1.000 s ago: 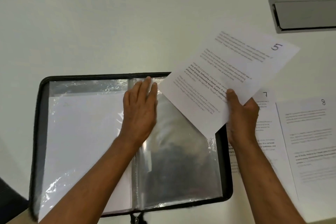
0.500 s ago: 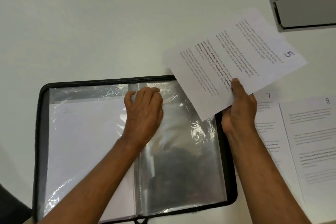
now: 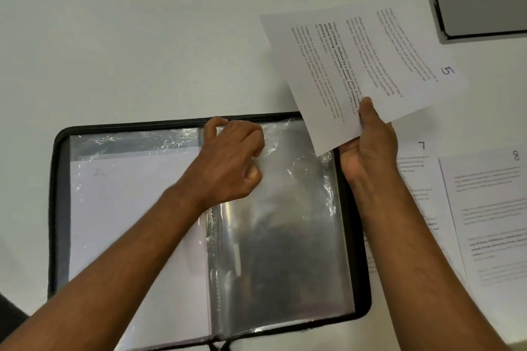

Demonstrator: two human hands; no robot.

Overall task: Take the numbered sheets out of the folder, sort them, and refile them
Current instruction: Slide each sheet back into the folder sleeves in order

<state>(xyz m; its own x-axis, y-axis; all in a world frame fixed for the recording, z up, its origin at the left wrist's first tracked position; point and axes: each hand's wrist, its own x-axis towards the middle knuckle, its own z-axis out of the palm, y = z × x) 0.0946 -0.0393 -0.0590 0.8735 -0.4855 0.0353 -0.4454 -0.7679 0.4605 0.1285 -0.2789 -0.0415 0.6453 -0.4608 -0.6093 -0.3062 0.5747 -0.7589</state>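
On the white table, sheets 7 and 8.

One black folder open on the table. Four sheets total: one inside the folder's left sleeve, one marked 5 above its top right corner, and two more, 7 and 8, right of it. One grey tray beyond that.

A black zip-edged folder lies open flat, a white sheet in its left clear sleeve. White printed sheet numbered 5 hangs tilted above its upper right corner; sheets 7 and 8 lie flat to its right.
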